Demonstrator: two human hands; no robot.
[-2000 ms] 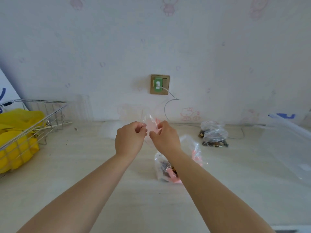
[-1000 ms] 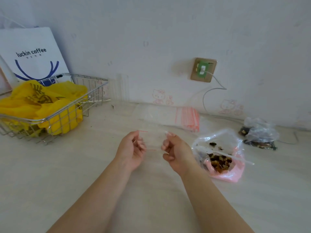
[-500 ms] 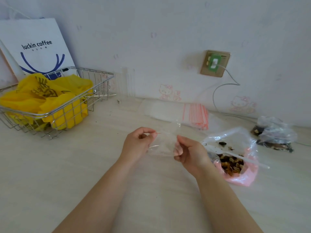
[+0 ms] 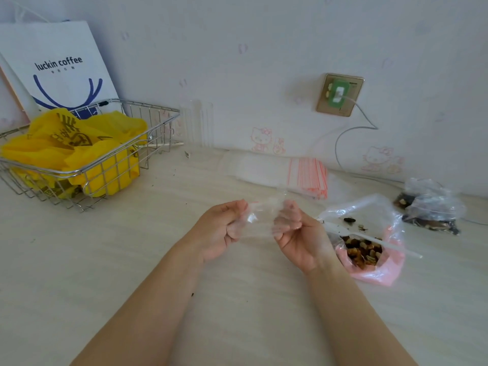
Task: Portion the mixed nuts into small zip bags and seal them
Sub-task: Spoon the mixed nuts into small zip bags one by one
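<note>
A small clear zip bag [image 4: 260, 220] with a red zip line hangs between my hands above the table. My left hand [image 4: 220, 229] pinches its left edge and my right hand [image 4: 297, 235] pinches its right edge, fingers curled. It looks empty. To the right lies an open plastic bag of mixed nuts [image 4: 367, 245] with a pink bottom and a white plastic spoon [image 4: 369, 240] resting in it. A stack of unused zip bags [image 4: 280, 174] with red strips lies by the wall behind my hands.
A wire basket [image 4: 87, 178] holding yellow plastic bags stands at the left, a white paper coffee bag [image 4: 56, 66] behind it. A crumpled clear bag with nuts [image 4: 430, 210] lies far right. A wall socket [image 4: 340, 95] with a cable sits above the table.
The view dropped from the wall to the table. My hands came down with the small zip bag and now hold it spread wider between them.
</note>
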